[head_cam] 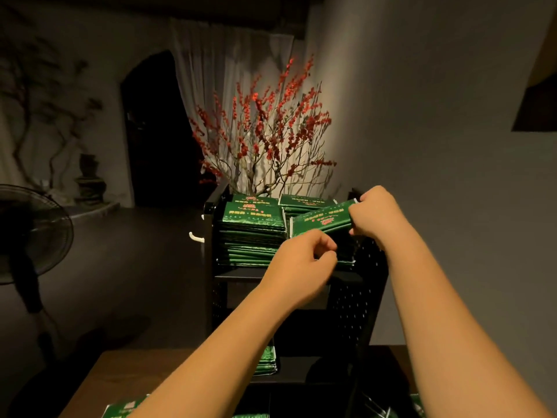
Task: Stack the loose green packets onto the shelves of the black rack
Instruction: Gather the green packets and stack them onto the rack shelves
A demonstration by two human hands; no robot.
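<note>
Loose packets (126, 408) wait below while both hands, left hand (304, 254) and right hand (376, 212), pinch one green packet (319, 220) between curled fingers, squaring it above the black rack (370, 285)'s top stack.

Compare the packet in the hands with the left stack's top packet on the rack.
The held packet is tilted, gripped by the right hand and left hand; the left stack's top packet lies flat, untouched. The held one sits over the right stack, not the left. Both are green with red-and-gold print.

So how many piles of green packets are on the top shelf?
2 piles show: a left pile and a right pile, under the packet that both hands hold. More may hide behind the arms.
</note>
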